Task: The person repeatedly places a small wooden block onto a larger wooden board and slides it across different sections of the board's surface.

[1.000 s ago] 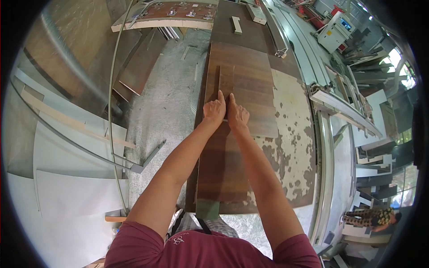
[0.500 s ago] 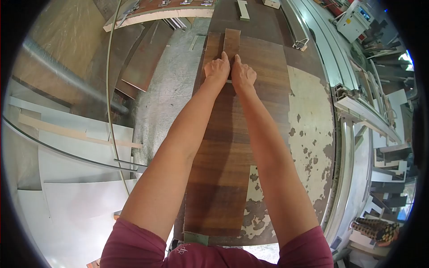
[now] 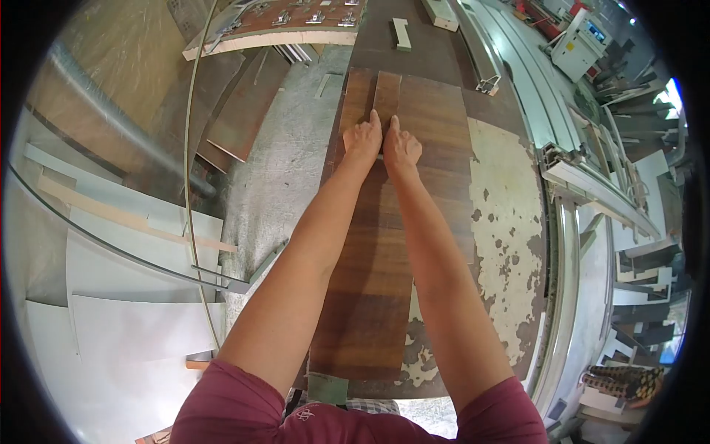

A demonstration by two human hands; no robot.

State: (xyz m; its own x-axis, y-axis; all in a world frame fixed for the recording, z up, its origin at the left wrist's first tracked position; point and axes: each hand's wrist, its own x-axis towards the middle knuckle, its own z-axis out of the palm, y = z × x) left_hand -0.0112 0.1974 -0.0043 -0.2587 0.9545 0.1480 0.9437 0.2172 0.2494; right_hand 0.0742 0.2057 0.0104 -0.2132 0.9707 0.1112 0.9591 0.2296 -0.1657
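A narrow wood-grain strip (image 3: 387,92) lies lengthwise on larger brown wood-grain panels (image 3: 433,118). My left hand (image 3: 362,138) is closed at the strip's left edge, its index finger stretched forward along it. On the other edge my right hand (image 3: 401,144) mirrors it, index finger pointing ahead and the other fingers curled. My thumbs are mostly hidden. The strip's near end sits between the hands, and its far end is close to the panel's far edge.
The brown bench (image 3: 436,59) has a patchy pale area (image 3: 510,192) on the right. A short pale block (image 3: 401,35) lies beyond the panels. Metal rails (image 3: 566,274) run along the right side. White sheets (image 3: 140,325) lean at left. A machine with a screen (image 3: 580,46) stands far right.
Both hands and the strip have come back toward me. The strip's far end stuck out past the panel's far edge before; now it lies about level with it. The view has shifted slightly.
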